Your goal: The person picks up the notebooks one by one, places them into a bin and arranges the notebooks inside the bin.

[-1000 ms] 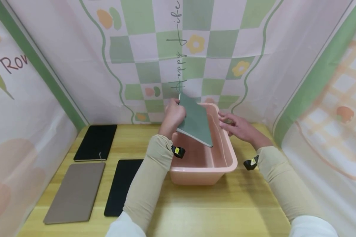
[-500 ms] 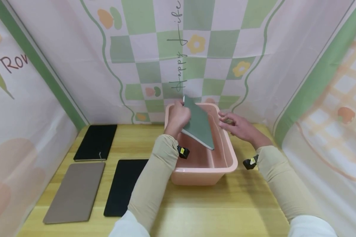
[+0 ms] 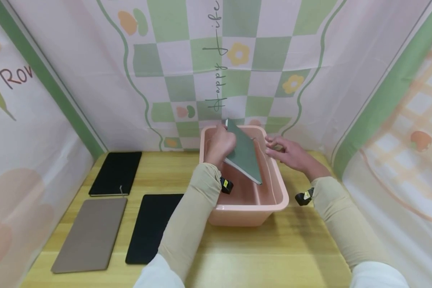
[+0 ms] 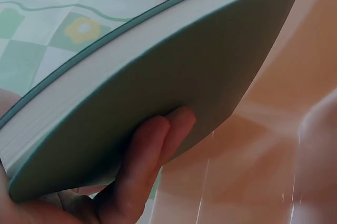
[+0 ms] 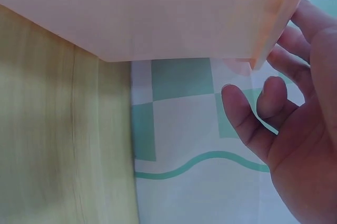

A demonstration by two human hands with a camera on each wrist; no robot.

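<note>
My left hand (image 3: 221, 145) grips a green notebook (image 3: 245, 154) by its left part, over the pink plastic bin (image 3: 250, 208). The notebook is tilted, its near right corner dipping below the bin's rim. Seen from the left wrist, fingers (image 4: 142, 166) curl under the dark green cover (image 4: 174, 87), and the white page edges face the camera. My right hand (image 3: 288, 152) is at the bin's right rim, fingertips touching it. In the right wrist view the fingers of that hand (image 5: 295, 103) are loosely bent along the outer edge, none wrapped round it.
On the wooden table (image 3: 237, 256), left of the bin, lie a black notebook (image 3: 117, 172) at the back, a brown notebook (image 3: 90, 236) in front of it and another black notebook (image 3: 151, 228) partly under my left forearm. A patterned cloth (image 3: 165, 80) hangs close behind the bin.
My left hand has carried the green notebook rightward and slightly down, further over and into the bin. The right hand stays at the rim.
</note>
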